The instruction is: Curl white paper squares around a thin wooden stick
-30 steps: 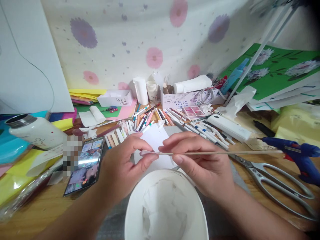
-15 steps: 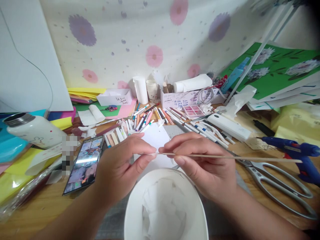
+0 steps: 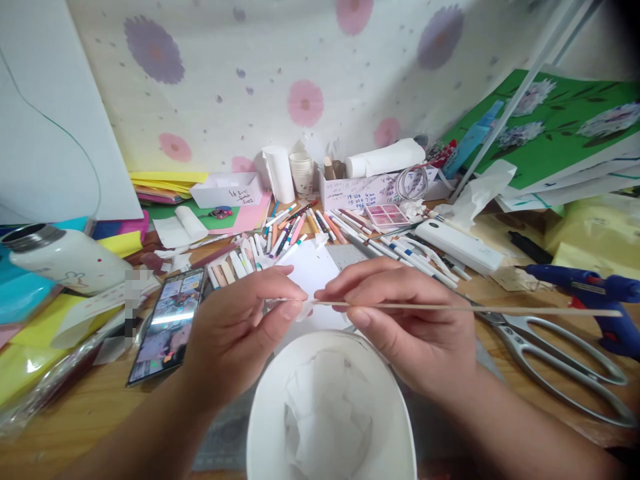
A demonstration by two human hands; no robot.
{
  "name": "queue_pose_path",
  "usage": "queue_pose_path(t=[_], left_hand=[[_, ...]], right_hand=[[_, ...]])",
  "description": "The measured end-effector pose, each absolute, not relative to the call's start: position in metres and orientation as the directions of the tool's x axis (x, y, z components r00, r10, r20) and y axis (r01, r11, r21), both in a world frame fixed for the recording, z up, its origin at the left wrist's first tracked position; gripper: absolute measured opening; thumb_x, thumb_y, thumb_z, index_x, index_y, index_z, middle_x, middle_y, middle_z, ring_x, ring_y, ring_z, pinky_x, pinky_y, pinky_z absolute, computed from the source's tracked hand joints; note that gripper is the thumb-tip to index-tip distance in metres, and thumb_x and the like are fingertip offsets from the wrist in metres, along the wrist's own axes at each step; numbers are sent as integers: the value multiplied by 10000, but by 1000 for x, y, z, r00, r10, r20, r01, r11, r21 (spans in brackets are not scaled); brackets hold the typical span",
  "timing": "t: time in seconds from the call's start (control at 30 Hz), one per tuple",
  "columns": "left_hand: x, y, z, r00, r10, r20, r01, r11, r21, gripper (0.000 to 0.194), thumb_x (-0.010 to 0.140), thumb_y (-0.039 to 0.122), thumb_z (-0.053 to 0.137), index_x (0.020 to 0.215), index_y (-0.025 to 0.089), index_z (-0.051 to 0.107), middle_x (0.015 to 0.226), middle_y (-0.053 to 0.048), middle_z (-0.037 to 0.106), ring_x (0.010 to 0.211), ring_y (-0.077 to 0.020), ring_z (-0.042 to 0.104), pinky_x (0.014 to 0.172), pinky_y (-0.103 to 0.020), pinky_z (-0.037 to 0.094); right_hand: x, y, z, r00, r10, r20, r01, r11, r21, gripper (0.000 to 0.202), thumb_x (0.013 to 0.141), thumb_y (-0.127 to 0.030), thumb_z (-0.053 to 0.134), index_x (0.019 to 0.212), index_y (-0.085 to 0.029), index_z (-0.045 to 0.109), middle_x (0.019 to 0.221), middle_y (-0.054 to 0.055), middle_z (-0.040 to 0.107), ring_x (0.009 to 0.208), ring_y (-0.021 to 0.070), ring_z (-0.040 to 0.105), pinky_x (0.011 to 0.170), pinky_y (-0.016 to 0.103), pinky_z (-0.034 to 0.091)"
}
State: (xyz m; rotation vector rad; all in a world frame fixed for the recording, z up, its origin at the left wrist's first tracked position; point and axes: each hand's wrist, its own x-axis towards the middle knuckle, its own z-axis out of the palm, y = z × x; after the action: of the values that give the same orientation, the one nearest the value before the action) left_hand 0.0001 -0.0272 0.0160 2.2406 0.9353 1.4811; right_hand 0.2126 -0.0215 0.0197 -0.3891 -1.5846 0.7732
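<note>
My right hand [image 3: 425, 327] pinches a thin wooden stick [image 3: 530, 310] between thumb and fingers; the stick lies nearly level and runs far out to the right. At its left end, my left hand [image 3: 235, 333] pinches a small piece of thin white paper [image 3: 309, 309], which seems to lie around the stick's tip. The fingertips of both hands nearly meet. Below them stands a white bin [image 3: 256, 413] with crumpled white paper [image 3: 330, 413] inside. A white sheet [image 3: 310, 267] lies behind the hands.
Large scissors [image 3: 525, 347] and a blue glue gun [image 3: 580, 283] lie at the right. On the left are a phone [image 3: 167, 327] and a white bottle [image 3: 70, 257] on its side. Several markers [image 3: 287, 237] are spread behind, before a white box [image 3: 370, 190].
Both hands remain pinched at the stick's left end. The stick's far end has shifted slightly right and up, and more white paper shows at the left fingertips. The view has tilted slightly.
</note>
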Motion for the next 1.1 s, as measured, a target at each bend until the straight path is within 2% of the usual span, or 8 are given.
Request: queue_pose_path(t=[0.23, 0.43, 0.53, 0.7, 0.93, 1.1], left_hand=[[2, -28, 19, 251, 685, 684, 371, -721, 585, 263, 901, 49, 601, 929, 292, 700, 775, 82, 754, 697, -128, 723, 1042, -359, 594], [5, -28, 19, 228, 712, 665, 371, -695, 616, 277, 877, 45, 613, 897, 303, 715, 777, 80, 758, 739, -138, 742, 1017, -357, 620], [4, -28, 18, 207, 718, 664, 365, -687, 629, 278, 862, 47, 623, 896, 305, 721, 784, 80, 756, 752, -132, 743, 1013, -330, 624], [5, -28, 18, 209, 722, 660, 362, -684, 634, 280, 861, 47, 626, 909, 307, 719, 790, 78, 766, 781, -146, 758, 1025, -352, 623], [7, -28, 20, 219, 713, 666, 349, -695, 629, 269, 847, 30, 636, 893, 284, 711, 774, 86, 756, 774, -113, 757, 1019, -265, 606], [8, -29, 20, 204, 717, 666, 340, -690, 639, 267, 841, 30, 663, 902, 284, 721, 789, 85, 768, 776, -113, 763, 1018, -273, 609]], right_hand=[[213, -22, 18, -168, 677, 716, -242, 676, -696, 119, 889, -104, 756, 934, -210, 786, 959, 62, 822, 896, 197, 788, 836, 344, 647], [214, -21, 16, -165, 710, 685, -280, 632, -722, 118, 902, -124, 754, 944, -228, 789, 967, 48, 811, 909, 205, 793, 865, 367, 645], [214, -21, 17, -178, 707, 684, -267, 635, -725, 123, 900, -124, 757, 948, -232, 788, 961, 47, 817, 910, 202, 790, 857, 362, 645], [215, -23, 19, -219, 693, 687, -249, 641, -726, 127, 899, -113, 755, 953, -225, 782, 969, 56, 826, 929, 185, 784, 828, 319, 645], [214, -22, 18, -199, 689, 697, -254, 651, -715, 142, 898, -112, 754, 968, -232, 786, 957, 50, 824, 914, 195, 785, 826, 344, 647], [214, -24, 19, -204, 688, 697, -227, 659, -717, 136, 900, -109, 749, 964, -224, 781, 941, 56, 823, 908, 199, 785, 806, 337, 646]])
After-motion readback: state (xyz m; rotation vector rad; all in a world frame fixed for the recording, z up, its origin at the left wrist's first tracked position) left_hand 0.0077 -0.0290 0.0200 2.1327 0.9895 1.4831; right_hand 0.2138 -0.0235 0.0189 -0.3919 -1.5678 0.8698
